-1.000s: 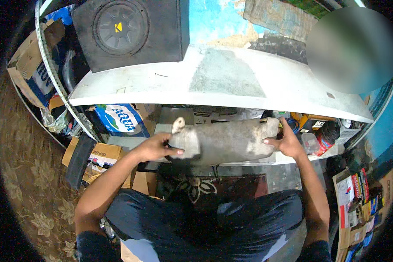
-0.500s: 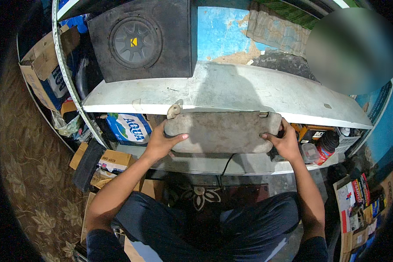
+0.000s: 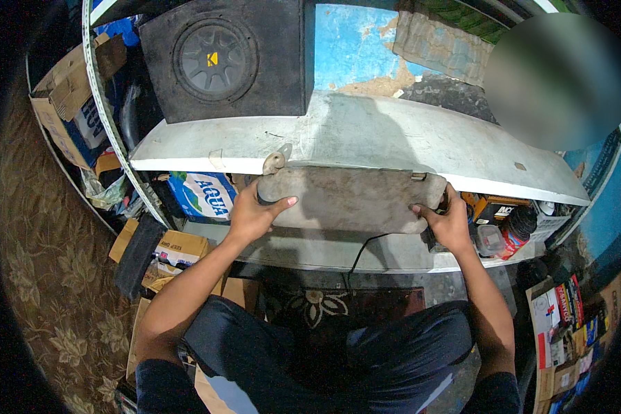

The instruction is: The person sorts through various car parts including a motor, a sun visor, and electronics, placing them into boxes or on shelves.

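Fingers (image 3: 452, 197) are wrapped round a visor (image 3: 352, 199), its left end gripped by the left hand (image 3: 250, 219), its right by the right hand (image 3: 452, 226). It is held by the upper shelf (image 3: 462, 141)'s near edge; far left, a speaker (image 3: 224, 65) is set.

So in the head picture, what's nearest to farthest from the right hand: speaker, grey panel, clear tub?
1. Grey panel: the right hand holds its right end.
2. Clear tub: just right of the hand.
3. Speaker: far off, upper left.
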Available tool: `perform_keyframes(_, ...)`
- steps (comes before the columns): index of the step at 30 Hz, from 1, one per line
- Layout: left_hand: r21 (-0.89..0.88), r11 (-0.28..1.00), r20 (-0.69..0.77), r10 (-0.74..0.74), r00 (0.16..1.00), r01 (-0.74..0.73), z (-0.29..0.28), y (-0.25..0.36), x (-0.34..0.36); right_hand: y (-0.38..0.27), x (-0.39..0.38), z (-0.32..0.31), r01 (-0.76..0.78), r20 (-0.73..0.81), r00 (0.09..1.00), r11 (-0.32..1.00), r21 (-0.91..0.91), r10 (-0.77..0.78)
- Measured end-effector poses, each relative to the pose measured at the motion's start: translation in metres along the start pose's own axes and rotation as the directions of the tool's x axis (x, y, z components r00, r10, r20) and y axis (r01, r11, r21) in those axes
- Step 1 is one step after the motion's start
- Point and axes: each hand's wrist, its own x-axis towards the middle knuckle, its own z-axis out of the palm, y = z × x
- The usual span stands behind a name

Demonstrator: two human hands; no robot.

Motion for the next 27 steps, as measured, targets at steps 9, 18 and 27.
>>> perform_keyframes(9, 0.131, 0.911, -0.339, 0.413, 0.846, -0.392, -0.001, 0.004, -0.010, -0.001, 0.004, 0.007, 0.123, -0.153, 0.983, 0.983, 0.133, -0.102)
perform_keyframes(18, 0.334, 0.753, -0.389, 0.658, 0.645, -0.567, -0.019, -0.013, -0.009, 0.002, 0.002, 0.009, 0.292, -0.104, 0.951, 0.956, -0.017, -0.292)
perform_keyframes(27, 0.243, 0.841, -0.395, 0.540, 0.743, -0.483, -0.026, -0.027, -0.010, -0.003, 0.007, 0.015, 0.209, -0.104, 0.974, 0.973, 0.097, -0.199)
